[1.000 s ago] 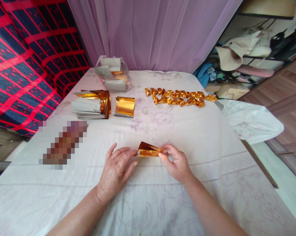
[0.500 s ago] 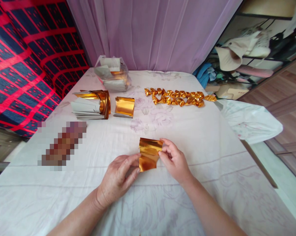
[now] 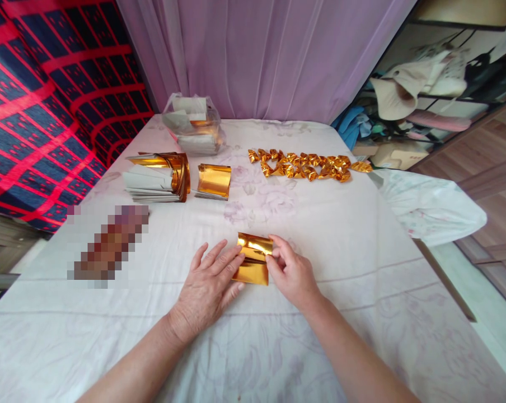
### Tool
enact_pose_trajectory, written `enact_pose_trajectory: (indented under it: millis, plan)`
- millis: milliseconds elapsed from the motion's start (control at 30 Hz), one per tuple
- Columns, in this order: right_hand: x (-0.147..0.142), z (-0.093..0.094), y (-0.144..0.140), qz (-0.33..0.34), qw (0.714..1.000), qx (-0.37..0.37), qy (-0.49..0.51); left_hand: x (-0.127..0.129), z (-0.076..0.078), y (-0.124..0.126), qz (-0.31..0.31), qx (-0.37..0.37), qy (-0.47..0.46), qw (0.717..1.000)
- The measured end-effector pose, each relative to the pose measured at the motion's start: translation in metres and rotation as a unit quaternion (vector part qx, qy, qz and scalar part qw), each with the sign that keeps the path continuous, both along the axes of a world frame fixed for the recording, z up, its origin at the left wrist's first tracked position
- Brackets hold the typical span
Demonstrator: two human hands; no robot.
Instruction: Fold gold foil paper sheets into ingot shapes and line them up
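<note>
Your left hand (image 3: 206, 288) lies flat, fingers spread, pressing the gold foil sheet (image 3: 253, 262) onto the white bedsheet (image 3: 320, 347); your right hand (image 3: 290, 274) pinches its right edge; farther off sit foil stacks (image 3: 158, 176); a row of folded gold pieces (image 3: 305, 166).

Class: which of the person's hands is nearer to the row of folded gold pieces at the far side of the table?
Right. The right hand lies below the row of folded gold pieces; the left hand is farther left.
</note>
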State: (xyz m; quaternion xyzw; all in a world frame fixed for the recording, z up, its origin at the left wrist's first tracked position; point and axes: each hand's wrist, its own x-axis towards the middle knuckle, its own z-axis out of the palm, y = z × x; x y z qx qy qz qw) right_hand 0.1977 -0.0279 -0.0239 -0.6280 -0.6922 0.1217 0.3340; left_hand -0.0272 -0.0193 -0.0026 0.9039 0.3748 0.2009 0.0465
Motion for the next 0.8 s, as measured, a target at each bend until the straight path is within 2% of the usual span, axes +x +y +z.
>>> enact_pose_trajectory:
  millis: [267,433,800]
  plan:
    - [-0.0010,-0.0019,0.0013,-0.004,0.999,0.006,-0.034,0.0021,-0.0050,-0.0006,0.013,-0.008,0.033,0.999]
    - [-0.0026,-0.0016,0.0019,-0.022,0.999,-0.010,-0.049,0.0035,-0.0066,-0.0008,0.038,-0.037,0.043,0.998]
    - [-0.0051,-0.0015,0.0020,-0.042,0.999,-0.016,-0.030,0.0052,-0.0081,-0.0014,0.045,-0.041,0.045,0.997]
